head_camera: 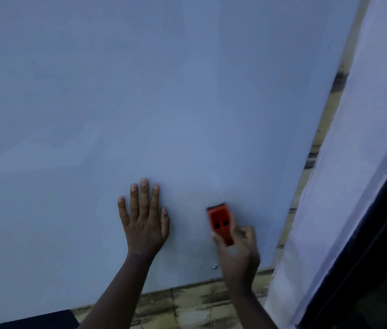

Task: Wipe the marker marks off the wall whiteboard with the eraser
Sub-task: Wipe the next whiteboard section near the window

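while right hand (237,248) grips orange eraser (219,222) by its lower end, fingers curled round it, eraser's upper end lies against whiteboard (140,91) near board's lower right corner. left hand (144,217) lies flat on whiteboard, fingers straight and spread, just left of eraser. right hand motion-blurred, finger detail unclear. marker marks hard to make out. small screw (215,266) in whiteboard below eraser. stained tiled wall (187,302) under whiteboard's lower edge; dark frame (365,257) well right of it.

our left hand (144,222) flat on the pale wall whiteboard (164,91) | our right hand (240,248) grips the orange rectangular plastic eraser (219,223) against it
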